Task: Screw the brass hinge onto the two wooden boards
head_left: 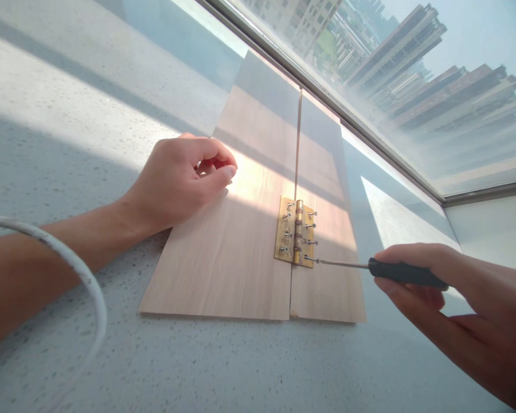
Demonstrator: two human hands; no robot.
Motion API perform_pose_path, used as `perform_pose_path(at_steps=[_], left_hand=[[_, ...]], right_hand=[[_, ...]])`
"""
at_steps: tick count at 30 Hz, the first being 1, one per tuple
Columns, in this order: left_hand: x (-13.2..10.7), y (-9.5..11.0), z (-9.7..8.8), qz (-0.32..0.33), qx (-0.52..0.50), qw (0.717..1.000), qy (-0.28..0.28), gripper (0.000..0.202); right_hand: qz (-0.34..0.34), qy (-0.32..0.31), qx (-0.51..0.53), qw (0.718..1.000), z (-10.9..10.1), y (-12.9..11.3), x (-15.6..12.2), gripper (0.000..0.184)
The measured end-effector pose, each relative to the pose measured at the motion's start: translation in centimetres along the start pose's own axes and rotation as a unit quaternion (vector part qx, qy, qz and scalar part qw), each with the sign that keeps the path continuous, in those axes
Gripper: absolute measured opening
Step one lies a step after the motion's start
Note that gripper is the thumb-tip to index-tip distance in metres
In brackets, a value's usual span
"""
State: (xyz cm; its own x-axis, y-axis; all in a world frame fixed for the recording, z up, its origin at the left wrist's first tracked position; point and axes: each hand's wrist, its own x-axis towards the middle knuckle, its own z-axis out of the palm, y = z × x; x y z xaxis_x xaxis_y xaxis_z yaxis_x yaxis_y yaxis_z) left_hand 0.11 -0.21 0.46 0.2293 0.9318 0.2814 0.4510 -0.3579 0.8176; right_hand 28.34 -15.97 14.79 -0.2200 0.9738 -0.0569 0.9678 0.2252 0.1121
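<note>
Two pale wooden boards, a wider left one [223, 258] and a narrower right one [331, 289], lie side by side with a thin gap between. Across that gap sits a brass hinge [298, 232], with several screws [313, 226] standing up out of both leaves. My right hand [460, 298] grips a screwdriver [406, 273] by its black handle. The screwdriver's tip meets the head of the lowest screw on the right leaf. My left hand [189, 178] rests at the left board's edge, fingers curled and thumb against forefinger; anything between them is hidden.
The boards lie on a speckled light surface [223, 367] crossed by sunlight and shadow. A white cable [88, 281] loops over my left forearm. Along the far side runs a window frame [370, 135], with tall buildings outside.
</note>
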Motion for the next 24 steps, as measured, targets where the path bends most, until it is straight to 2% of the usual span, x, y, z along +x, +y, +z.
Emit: perform_pose_path(at_steps=[4,13,19,24], left_hand=[[-0.1,0.0,0.0,-0.004,-0.002,1.000,-0.007,0.020],[0.0,0.1,0.1,-0.006,0.003,1.000,-0.003,0.020],[0.0,0.1,0.1,0.004,0.002,1.000,-0.002,0.021],[0.0,0.0,0.1,0.002,0.000,1.000,0.000,0.019]], right_hand=[[-0.006,-0.020,-0.004,1.000,0.3,-0.5,0.3,0.010],[-0.065,-0.002,-0.015,0.998,0.5,0.8,0.6,0.014],[-0.066,-0.007,-0.040,0.997,0.5,0.8,0.5,0.012],[-0.079,-0.005,-0.020,0.997,0.5,0.5,0.1,0.012]])
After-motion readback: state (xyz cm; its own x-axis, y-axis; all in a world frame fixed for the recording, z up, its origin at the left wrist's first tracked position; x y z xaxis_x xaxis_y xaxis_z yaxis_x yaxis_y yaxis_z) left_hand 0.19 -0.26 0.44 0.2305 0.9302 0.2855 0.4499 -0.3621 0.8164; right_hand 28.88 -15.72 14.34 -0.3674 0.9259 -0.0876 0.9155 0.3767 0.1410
